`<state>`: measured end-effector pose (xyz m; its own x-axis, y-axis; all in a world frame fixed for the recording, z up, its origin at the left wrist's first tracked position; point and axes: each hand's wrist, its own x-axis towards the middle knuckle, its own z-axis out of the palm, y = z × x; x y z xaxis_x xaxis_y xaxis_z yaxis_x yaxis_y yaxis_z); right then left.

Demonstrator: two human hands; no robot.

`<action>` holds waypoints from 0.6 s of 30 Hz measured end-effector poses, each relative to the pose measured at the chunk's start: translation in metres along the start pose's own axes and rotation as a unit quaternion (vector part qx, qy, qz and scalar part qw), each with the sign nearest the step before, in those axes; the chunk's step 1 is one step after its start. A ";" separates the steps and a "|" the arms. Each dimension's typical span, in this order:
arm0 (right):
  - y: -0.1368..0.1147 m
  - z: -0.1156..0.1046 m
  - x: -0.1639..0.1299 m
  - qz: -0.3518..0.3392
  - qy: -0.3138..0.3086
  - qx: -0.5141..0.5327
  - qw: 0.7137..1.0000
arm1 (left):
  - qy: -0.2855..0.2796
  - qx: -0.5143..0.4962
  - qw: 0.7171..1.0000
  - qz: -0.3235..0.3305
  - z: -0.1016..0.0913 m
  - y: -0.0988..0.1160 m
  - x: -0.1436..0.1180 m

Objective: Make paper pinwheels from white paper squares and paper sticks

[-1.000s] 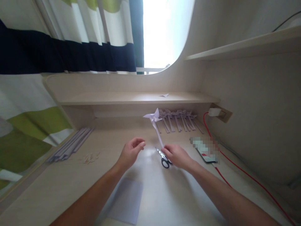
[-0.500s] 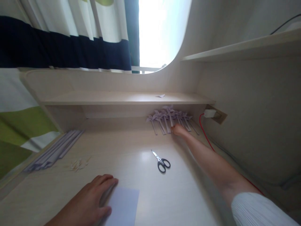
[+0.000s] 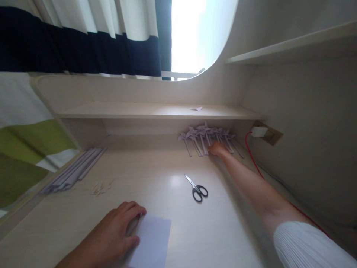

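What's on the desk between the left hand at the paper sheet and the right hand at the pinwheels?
Head view: only the scissors lie between the left hand and the right hand; the remaining desk is bare.

Pale lilac paper pinwheels point(image 3: 208, 136), white paper sheet point(image 3: 153, 241), black-handled scissors point(image 3: 197, 188), red cable point(image 3: 252, 154), light wood-grain desk point(image 3: 156, 175), navy, white and green striped curtain point(image 3: 55, 56)

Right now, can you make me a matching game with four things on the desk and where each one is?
Things:
1 scissors
2 pinwheels
3 paper sheet
4 strips

Places:
A far left of the desk
B under the left hand
C at the back, by the right hand
D middle of the desk, untouched

Pairs: 1-D, 2-C, 3-B, 4-A
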<state>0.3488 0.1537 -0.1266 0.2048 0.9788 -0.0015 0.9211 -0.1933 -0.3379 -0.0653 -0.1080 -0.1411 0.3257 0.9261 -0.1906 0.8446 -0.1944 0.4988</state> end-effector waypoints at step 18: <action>-0.088 0.027 -0.219 -0.310 -0.191 0.257 0.895 | 0.033 -0.073 0.997 0.018 -0.007 0.021 -0.012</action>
<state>0.2143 -0.0418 -0.1222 -0.5125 0.8574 0.0474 0.5240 0.3560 -0.7737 -0.0546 -0.1206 -0.1224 0.3210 0.9399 -0.1166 0.7605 -0.1824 0.6232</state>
